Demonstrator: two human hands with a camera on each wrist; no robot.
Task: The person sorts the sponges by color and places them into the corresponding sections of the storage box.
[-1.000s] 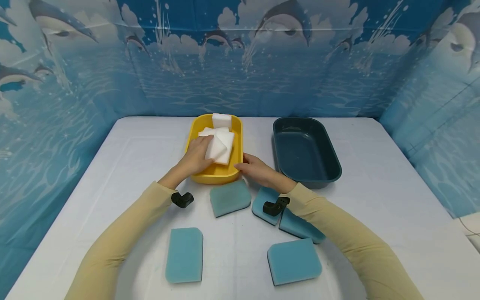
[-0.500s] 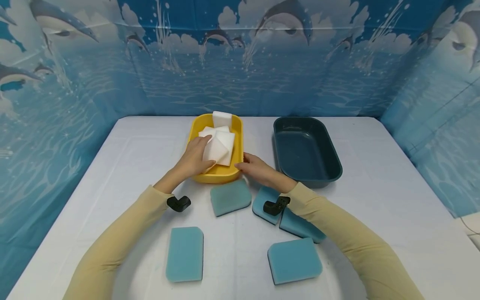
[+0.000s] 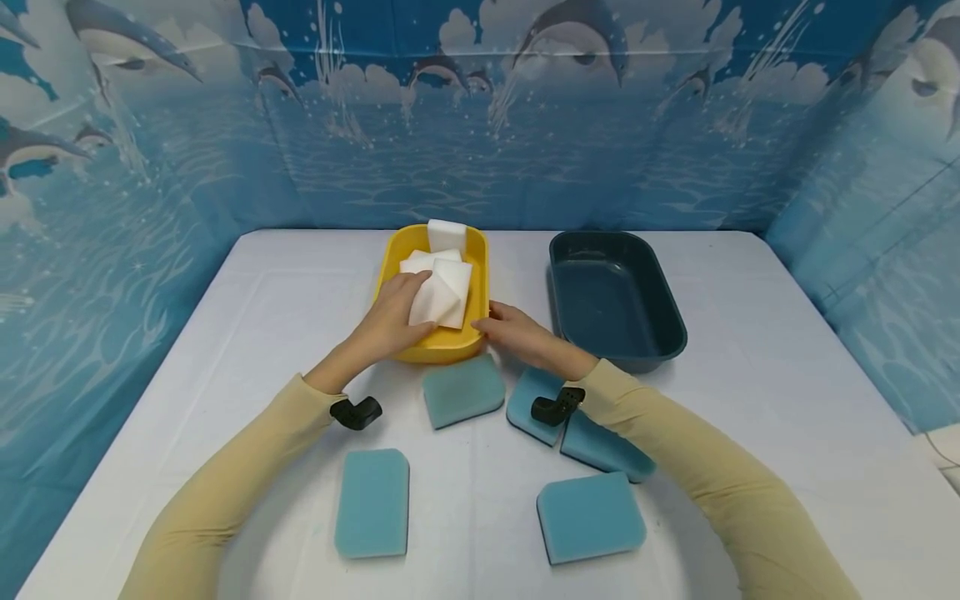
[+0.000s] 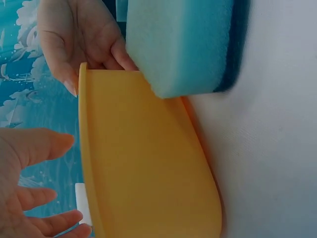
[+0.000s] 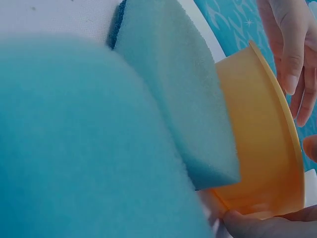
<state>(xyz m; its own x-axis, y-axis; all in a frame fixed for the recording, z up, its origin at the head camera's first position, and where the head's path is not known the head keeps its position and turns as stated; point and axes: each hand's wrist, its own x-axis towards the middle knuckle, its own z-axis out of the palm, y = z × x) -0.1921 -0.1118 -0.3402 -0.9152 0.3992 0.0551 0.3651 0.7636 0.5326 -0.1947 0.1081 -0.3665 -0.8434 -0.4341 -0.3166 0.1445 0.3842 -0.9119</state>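
My left hand (image 3: 393,312) reaches over the near left side of a yellow tub (image 3: 450,340), with its fingers and thumb spread close over the white foam sponges (image 3: 442,296) inside. In the left wrist view this hand's thumb and fingers (image 4: 59,223) are apart, with nothing seen between them. One more white sponge (image 3: 447,236) stands at the tub's far end, its top above the rim. At the near right corner my right hand (image 3: 525,337) grips the tub's wall, thumb over the rim and fingers outside. A blue sponge (image 3: 463,390) with a dark underside lies just before the tub.
To the right of the yellow tub stands a dark blue tub (image 3: 611,300). Several more blue sponges (image 3: 372,502) lie on the white table (image 3: 300,283), some under the right wrist. Dolphin-print curtains (image 3: 480,150) rise behind the table.
My left hand has shifted slightly over the white sponges, its thumb and wrist a little lower against the tub. The right hand has stayed at the tub's rim.
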